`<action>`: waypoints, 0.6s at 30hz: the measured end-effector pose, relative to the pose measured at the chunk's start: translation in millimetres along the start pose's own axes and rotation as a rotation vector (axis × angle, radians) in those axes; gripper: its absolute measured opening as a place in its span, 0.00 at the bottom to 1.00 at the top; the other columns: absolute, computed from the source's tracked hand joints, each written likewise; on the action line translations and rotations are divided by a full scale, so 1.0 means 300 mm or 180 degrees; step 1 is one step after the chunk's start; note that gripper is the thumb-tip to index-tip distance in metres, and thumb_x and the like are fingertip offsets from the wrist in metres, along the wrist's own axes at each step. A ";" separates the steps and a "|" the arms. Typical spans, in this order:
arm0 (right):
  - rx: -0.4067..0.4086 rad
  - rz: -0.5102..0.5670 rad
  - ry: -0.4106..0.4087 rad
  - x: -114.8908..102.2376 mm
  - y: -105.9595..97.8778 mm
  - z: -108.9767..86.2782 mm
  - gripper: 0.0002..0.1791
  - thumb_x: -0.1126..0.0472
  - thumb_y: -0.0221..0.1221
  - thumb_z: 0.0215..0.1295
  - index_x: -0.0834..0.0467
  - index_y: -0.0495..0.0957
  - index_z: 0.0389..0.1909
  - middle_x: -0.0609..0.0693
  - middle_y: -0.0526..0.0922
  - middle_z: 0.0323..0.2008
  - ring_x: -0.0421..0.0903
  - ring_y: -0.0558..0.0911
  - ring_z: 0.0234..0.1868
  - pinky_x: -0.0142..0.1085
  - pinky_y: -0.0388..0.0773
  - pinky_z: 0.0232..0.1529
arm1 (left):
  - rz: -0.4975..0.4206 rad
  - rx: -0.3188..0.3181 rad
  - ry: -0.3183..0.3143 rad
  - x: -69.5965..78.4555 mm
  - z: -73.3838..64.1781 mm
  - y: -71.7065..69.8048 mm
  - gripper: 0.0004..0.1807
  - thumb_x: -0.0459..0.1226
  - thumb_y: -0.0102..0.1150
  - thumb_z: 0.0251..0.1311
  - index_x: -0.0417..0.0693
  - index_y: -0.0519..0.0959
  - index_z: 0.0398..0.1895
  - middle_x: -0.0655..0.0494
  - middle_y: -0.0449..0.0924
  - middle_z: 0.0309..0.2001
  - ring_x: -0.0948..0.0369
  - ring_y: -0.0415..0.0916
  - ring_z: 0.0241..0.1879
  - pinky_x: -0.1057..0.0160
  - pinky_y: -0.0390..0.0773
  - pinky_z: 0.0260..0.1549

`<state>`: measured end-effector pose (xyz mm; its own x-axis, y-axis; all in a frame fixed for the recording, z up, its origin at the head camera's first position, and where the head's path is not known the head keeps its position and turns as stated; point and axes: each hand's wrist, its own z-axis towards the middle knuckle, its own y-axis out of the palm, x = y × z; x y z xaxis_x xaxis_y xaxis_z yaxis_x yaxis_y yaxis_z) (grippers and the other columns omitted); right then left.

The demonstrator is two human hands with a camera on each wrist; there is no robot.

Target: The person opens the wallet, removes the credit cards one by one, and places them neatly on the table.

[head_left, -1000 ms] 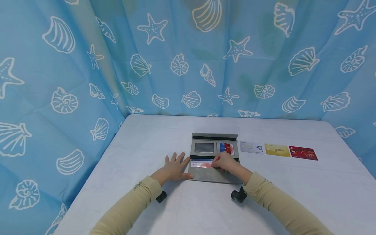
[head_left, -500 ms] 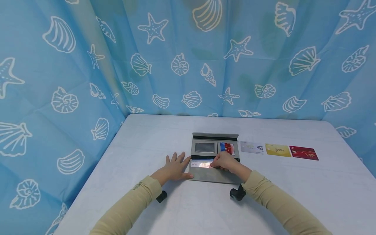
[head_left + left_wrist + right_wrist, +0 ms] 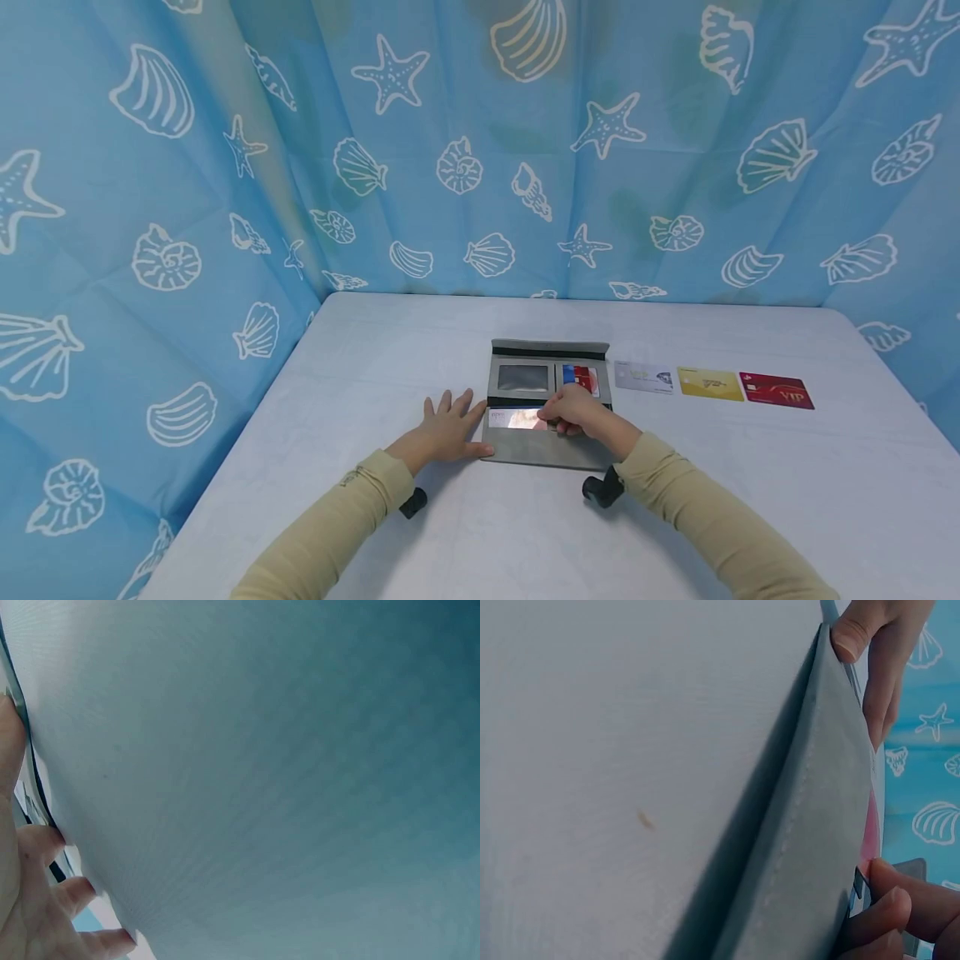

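Note:
A grey wallet (image 3: 517, 447) lies unfolded on the white table. Along its lower half is a white and pink card (image 3: 513, 418), shiny with glare; how far it sits in a slot cannot be told. My right hand (image 3: 581, 412) pinches the card's right end between thumb and fingers, and the pink end (image 3: 870, 832) shows in the right wrist view. Spread flat on the table, my left hand (image 3: 446, 429) touches the wallet's left edge with thumb and index finger. A blue and red card (image 3: 579, 377) sits in the upper right pocket, beside a dark clear window (image 3: 522, 377).
Right of the wallet lie a silver card (image 3: 642, 377), a gold card (image 3: 709, 384) and a red VIP card (image 3: 777, 391) in a row. Black wrist devices (image 3: 602, 489) sit under both forearms. A blue shell-print curtain (image 3: 480, 167) stands behind the table.
The pinched card has shifted slightly and catches more light; the blue strip above it shows less. My right wrist has moved slightly left. My left hand has stayed in place.

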<state>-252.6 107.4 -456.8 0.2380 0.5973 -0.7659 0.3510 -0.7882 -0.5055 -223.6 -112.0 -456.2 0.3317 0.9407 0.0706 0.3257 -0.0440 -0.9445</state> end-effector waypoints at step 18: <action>-0.0181 0.0349 0.0086 -0.002 -0.020 0.009 0.13 0.58 0.58 0.62 0.61 0.73 0.23 0.47 0.68 0.14 0.38 0.68 0.11 0.26 0.68 0.15 | -0.0066 0.0036 0.0054 -0.003 -0.003 -0.001 0.45 0.65 0.48 0.54 0.54 0.53 0.71 0.46 0.45 0.72 0.40 0.41 0.69 0.36 0.43 0.61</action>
<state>-257.3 111.3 -454.5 0.3019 0.5124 -0.8040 0.3720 -0.8398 -0.3955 -223.1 -113.3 -455.6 0.3401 0.9355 0.0956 0.3227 -0.0206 -0.9463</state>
